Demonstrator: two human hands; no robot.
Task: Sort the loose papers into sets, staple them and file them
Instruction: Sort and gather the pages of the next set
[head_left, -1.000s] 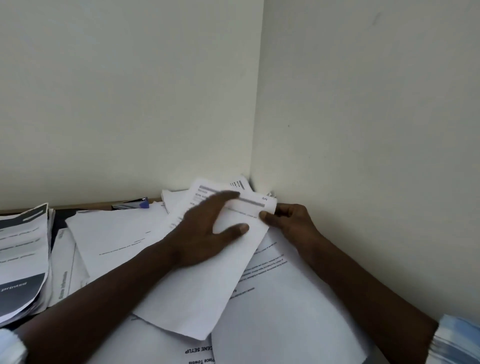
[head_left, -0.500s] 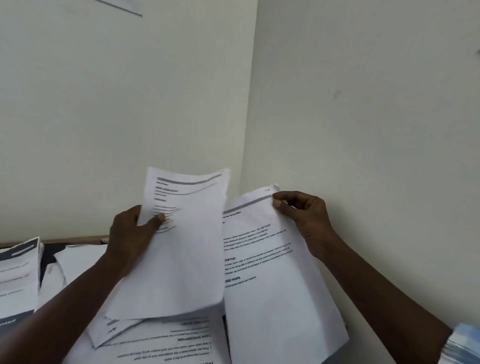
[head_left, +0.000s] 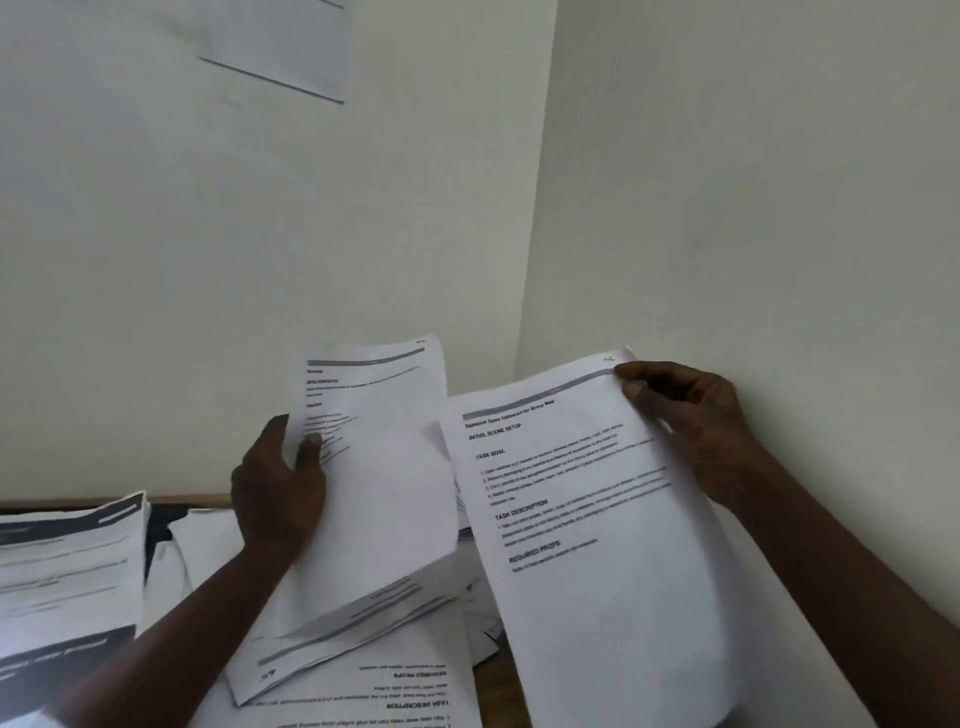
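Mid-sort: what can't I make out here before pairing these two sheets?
In the head view:
Body lines of the sheet in the right hand: blurred, only headings read.
Print on the papers in the left hand: too small, blurred.
The dark-banded stack: cut by the left edge.
The desk papers: partly under the held ones.

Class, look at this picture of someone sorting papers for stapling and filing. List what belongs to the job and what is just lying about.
Part of the job: left hand gripping some sheets; right hand pinching a printed page; loose papers on the desk; stack at the left, probably.
Just there: paper on the wall.
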